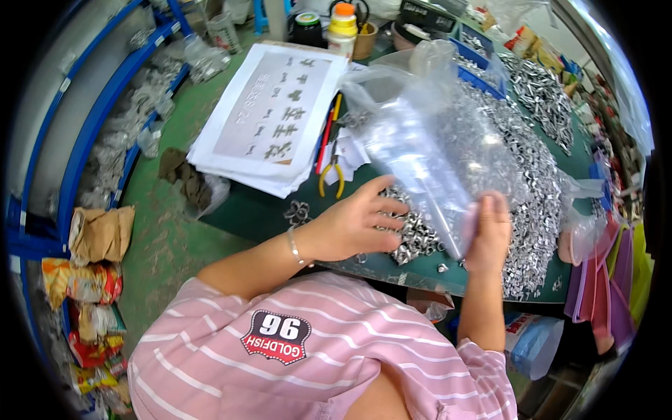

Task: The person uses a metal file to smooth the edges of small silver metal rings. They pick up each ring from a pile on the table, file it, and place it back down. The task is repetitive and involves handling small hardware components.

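Observation:
My right hand (489,234) is closed on the edge of a see-through plastic bag (413,150), which is smeared by motion and spreads over the middle of the green table (241,210). My left hand (360,220) has its fingers apart and holds nothing. Its fingertips are beside a small pile of shiny metal pieces (418,238), near the table's front edge; whether they touch it I cannot tell. Just beyond this hand lie yellow-handled pliers (332,178). A few loose metal rings (297,211) are by my left wrist.
A large heap of small metal parts (532,203) covers the table's right side. Stacked printed sheets (269,115) lie at the left. A yellow bottle (342,31) and a blue bin (479,70) stand at the back. Blue shelving (91,126) lines the left.

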Available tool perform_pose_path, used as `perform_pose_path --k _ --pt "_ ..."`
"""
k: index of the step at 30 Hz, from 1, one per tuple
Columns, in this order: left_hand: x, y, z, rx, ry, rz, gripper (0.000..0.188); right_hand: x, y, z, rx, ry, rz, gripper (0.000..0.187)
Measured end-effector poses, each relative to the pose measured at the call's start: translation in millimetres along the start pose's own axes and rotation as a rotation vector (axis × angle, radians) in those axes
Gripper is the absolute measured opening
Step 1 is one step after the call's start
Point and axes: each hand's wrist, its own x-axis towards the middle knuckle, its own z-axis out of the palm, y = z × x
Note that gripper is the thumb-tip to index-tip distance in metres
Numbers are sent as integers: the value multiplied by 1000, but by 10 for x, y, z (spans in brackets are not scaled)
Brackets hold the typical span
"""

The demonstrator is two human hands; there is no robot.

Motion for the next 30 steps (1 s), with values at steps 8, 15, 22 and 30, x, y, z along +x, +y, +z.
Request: perform_pose_path --k 8,15,22,30 --pt "-135 939 -722 545 726 327 28 -187 150 122 -585 -464 -175 31" --pt "-295 1439 -2074 1462 867 -97 40 -262 334 -397 -1277 -227 -250 22" --pt "-44 1134 -841 1497 805 714 26 -170 636 -402 -1445 -210 -430 26" --pt "613 -524 -661 1408 433 210 18 -55 591 -406 -1393 -187 -404 20"
